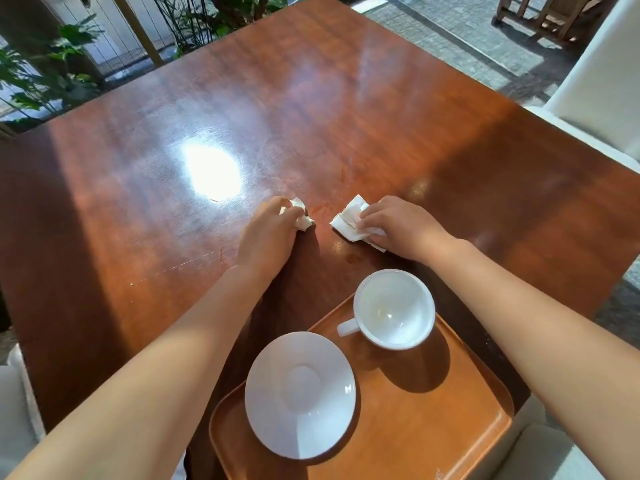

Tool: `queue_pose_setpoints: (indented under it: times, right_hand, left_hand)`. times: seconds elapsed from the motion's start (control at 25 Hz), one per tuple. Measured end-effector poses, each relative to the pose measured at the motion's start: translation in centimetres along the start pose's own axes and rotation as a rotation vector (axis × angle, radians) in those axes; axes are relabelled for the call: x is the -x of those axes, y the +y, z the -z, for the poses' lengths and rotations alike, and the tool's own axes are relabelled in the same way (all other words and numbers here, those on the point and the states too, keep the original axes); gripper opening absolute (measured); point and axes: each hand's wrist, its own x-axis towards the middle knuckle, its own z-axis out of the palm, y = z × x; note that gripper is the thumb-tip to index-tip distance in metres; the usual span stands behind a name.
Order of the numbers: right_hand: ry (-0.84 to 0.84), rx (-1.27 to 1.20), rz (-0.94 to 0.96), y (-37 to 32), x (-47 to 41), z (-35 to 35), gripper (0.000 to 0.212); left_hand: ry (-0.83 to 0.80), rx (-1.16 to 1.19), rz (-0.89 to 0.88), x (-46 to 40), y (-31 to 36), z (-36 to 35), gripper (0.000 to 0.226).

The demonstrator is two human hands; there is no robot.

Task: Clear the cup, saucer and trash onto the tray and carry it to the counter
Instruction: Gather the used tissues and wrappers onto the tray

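An orange-brown tray (433,420) lies at the near edge of the wooden table (311,116). On it stand an empty white cup (394,308) at the far right and a white saucer (299,394) at the left, overhanging the tray's left edge. Beyond the tray, my left hand (270,230) is closed around a crumpled white napkin (301,216). My right hand (398,226) presses down on a flatter stained napkin (348,220), its fingers curling over the paper. Both napkins are on the tabletop, a short gap between them.
A white cushioned chair (602,74) stands at the table's right side, and another pale seat (17,393) shows at the left near corner. Potted plants (45,74) and a railing lie beyond the far left edge. Sun glare marks the tabletop.
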Motion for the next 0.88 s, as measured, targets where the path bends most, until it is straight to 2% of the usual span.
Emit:
queue_pose_setpoints:
  times: [0.2, 0.32, 0.44, 0.56, 0.68, 0.88]
  right_hand:
    - [0.152, -0.161, -0.114, 0.5, 1.1, -0.6, 0.021]
    - [0.323, -0.275, -0.143, 0.2, 3.1, 0.5, 0.019]
    - [0.545, -0.401, -0.216, -1.1, 7.0, 2.5, 0.02]
    - [0.686, -0.377, -0.198, -3.3, 13.0, 3.3, 0.02]
    - [0.677, -0.324, -0.149, -5.8, 18.0, 2.0, 0.02]
    - [0.571, -0.098, -0.033, -7.5, 23.6, -1.9, 0.015]
  left_hand:
    - [0.105, 0.115, 0.127, 0.7, 0.7, 0.8, 0.023]
    - [0.204, 0.229, 0.131, 2.8, 2.7, 2.3, 0.022]
    - [0.261, 0.357, 0.045, 7.2, 5.7, 4.2, 0.021]
    - [0.27, 0.372, -0.112, 13.1, 8.9, 4.4, 0.026]
    - [0.23, 0.393, -0.173, 18.2, 11.7, 3.3, 0.034]
    - [0.034, 0.259, -0.14, 23.6, 13.7, 1.8, 0.046]
